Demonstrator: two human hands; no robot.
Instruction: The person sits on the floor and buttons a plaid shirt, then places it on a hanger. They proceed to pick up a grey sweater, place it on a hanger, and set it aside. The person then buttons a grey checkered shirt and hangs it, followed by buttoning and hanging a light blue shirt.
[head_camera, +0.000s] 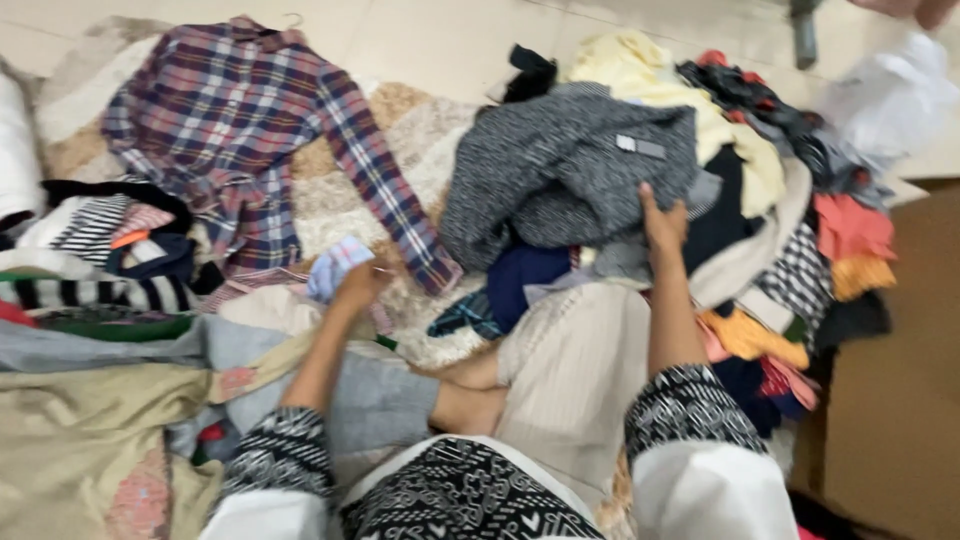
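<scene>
Red-blue plaid shirt (240, 130), speckled grey sweater (560, 165), pale yellow garment (650, 75)

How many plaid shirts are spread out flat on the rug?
1. The plaid shirt lies open on the rug, up and left of the left hand. More could be buried in the clothes pile by the right hand.

Count from my view: one plaid shirt (250, 140) laid flat, one grey speckled sweater (565, 170) on top of one big mixed clothes heap (760, 230), one smaller heap (100, 250) of striped stuff on my left. One small light-blue cloth (335, 265). Two hands of mine: left (355, 290), right (663, 225). Heap items too tangled to count.
</scene>
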